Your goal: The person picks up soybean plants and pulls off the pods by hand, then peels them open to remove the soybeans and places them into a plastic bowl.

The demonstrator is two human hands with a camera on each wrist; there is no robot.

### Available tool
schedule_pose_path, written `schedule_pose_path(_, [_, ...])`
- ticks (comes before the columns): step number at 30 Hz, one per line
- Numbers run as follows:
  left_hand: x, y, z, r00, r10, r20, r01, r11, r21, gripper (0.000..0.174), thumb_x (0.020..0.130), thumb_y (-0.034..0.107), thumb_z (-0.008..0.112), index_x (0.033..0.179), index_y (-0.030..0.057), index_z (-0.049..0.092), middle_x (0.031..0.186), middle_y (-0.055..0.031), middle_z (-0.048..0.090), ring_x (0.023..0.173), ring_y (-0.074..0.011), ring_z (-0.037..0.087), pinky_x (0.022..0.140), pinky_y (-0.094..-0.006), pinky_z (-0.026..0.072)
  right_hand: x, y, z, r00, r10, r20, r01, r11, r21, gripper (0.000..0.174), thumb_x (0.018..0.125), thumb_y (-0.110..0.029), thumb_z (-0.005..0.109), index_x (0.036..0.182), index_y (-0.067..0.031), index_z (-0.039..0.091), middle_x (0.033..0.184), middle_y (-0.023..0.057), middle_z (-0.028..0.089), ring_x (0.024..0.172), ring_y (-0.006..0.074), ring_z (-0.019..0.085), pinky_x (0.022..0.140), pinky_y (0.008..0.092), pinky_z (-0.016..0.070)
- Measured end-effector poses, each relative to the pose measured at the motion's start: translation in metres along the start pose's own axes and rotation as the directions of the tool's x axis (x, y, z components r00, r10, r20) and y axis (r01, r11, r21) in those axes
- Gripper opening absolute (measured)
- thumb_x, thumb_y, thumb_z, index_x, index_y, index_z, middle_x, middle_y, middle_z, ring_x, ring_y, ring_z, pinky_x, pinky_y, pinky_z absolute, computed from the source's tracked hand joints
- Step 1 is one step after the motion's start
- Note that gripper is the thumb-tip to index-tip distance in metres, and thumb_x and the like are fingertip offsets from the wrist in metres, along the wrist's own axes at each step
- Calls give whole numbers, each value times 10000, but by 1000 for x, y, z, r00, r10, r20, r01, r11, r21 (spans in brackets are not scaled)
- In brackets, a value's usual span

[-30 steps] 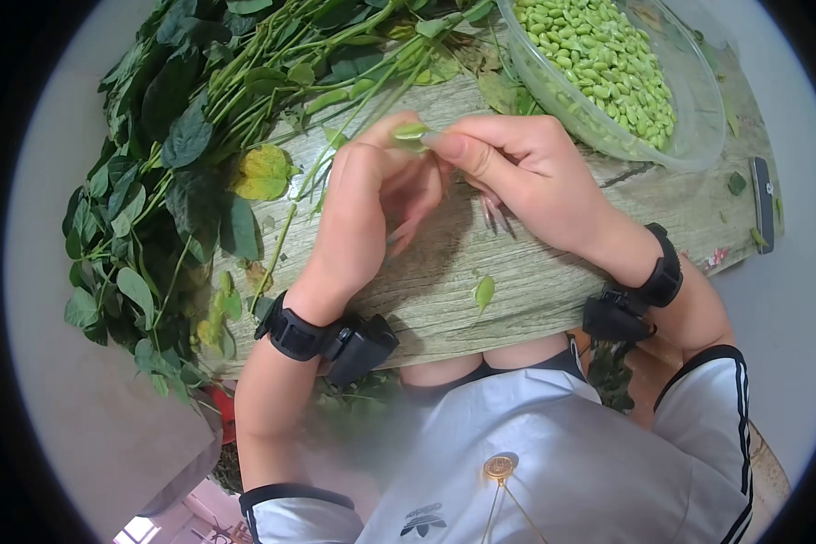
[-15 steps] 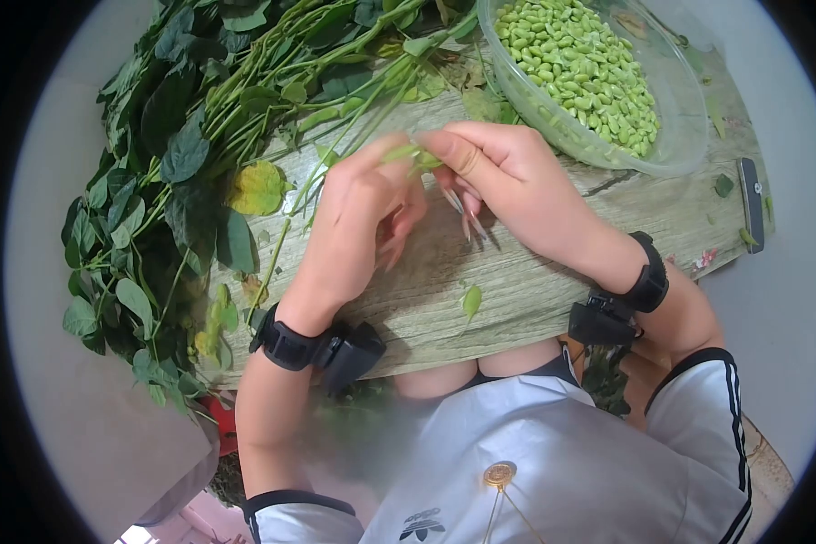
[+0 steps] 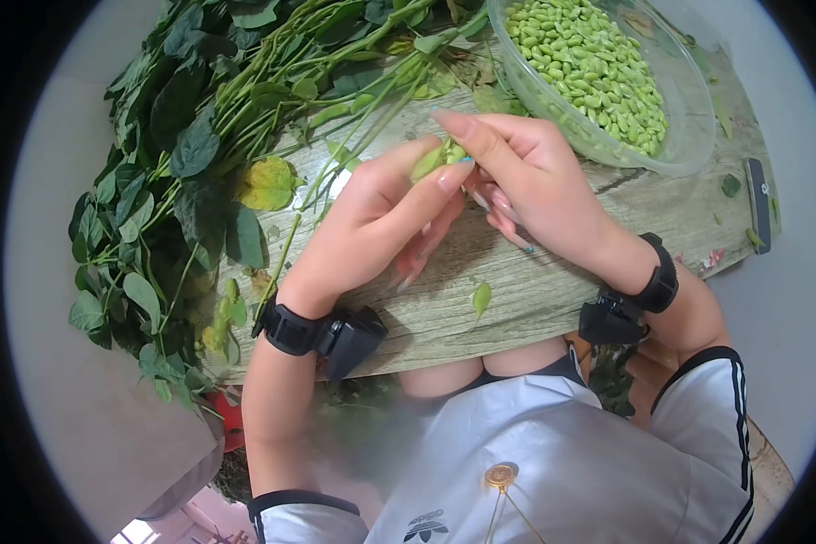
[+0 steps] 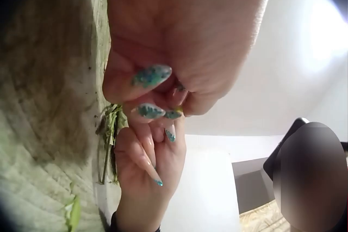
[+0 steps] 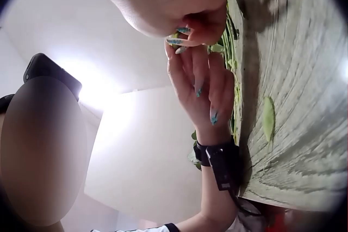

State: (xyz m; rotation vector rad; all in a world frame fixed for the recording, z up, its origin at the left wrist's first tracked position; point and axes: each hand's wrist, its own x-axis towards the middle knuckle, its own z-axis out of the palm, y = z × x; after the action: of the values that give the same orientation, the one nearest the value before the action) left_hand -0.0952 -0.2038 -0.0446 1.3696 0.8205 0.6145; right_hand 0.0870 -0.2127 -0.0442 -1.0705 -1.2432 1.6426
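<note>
In the head view a green soybean pod (image 3: 428, 164) is between the two hands, above the wooden table. My left hand (image 3: 364, 218) pinches it, thumb on top and the other fingers curled beneath. My right hand (image 3: 548, 181) meets the pod's right end with its fingers, the thumb stretched out just over it. Both hands have long nails with blue-green tips, seen in the wrist views, where the fingers mostly hide the pod. A single flat pod (image 3: 482, 297) lies on the table below the hands.
A clear plastic bowl (image 3: 698, 150) holding shelled green beans (image 3: 598, 77) stands at the back right. Leafy cut stalks (image 3: 231, 118) cover the left and back of the table (image 3: 535, 281). A dark flat bar (image 3: 758, 207) lies near the right edge.
The left thumb has come forward onto the pod, and the right thumb has lifted and stretched out above it. The hands stay close together over the same part of the table.
</note>
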Motion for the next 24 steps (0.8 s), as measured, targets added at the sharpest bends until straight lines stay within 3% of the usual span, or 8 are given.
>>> schedule_pose_path(3, [-1,4,3,999,-31,-9,31,998,-51,291,1029,286,456,903,37,536,587,26,476,427,-55,469,376,-202,363,0,5,-3,996,-87,-18,86,995,-57,312,1016,-284,522,1043,-12,673,535,-51,459,433,23,432,399,193,338])
schedule_pose_path(5, [-1,4,4,994,-105,-14,100,979,-180,293,1025,274,449,856,40,497,583,10,460,423,-75,479,371,-209,370,7,15,-9,914,-406,-6,360,818,-449,281,999,-235,524,960,0,672,642,66,556,471,118,532,445,272,396])
schedule_pose_path(6, [0,4,4,995,-103,-10,99,979,-180,293,1025,274,449,856,40,497,583,10,460,423,-75,479,371,-209,370,8,14,-11,914,-406,-9,359,817,-451,281,999,-235,524,960,0,672,642,66,556,471,118,532,445,272,396])
schedule_pose_path(9, [2,2,2,990,-131,52,140,960,-242,299,1008,273,409,1006,-14,494,620,-38,438,408,-141,449,345,-250,361,11,15,-13,871,-487,68,405,632,-660,281,973,-219,544,828,3,639,650,118,553,539,239,573,508,342,436])
schedule_pose_path(11, [3,-1,0,980,-181,82,197,935,-294,295,1002,236,448,785,35,451,578,-10,428,409,-135,515,392,-241,393,16,27,-12,742,-659,124,539,475,-696,298,958,-223,549,753,-15,605,659,137,577,587,322,572,530,387,453])
schedule_pose_path(15, [4,2,2,967,-245,65,254,941,-224,326,987,253,417,733,49,419,571,-18,428,399,-156,521,420,-262,414,14,25,-13,781,-604,157,516,483,-707,304,953,-234,551,740,-24,607,664,144,582,619,328,591,548,418,460])
schedule_pose_path(18, [5,0,5,948,-316,37,313,906,-285,362,971,300,369,692,69,378,575,-19,403,415,-171,519,433,-280,422,13,20,-14,787,-592,173,518,483,-706,309,950,-233,558,727,-23,598,653,140,579,606,333,584,544,425,454])
schedule_pose_path(24, [7,-5,-7,900,-400,175,433,767,-473,386,958,342,307,677,82,352,590,-14,339,429,-173,453,370,-272,373,11,14,-12,826,-550,124,462,535,-707,365,936,-240,590,652,-13,554,590,153,547,558,342,558,520,418,434])
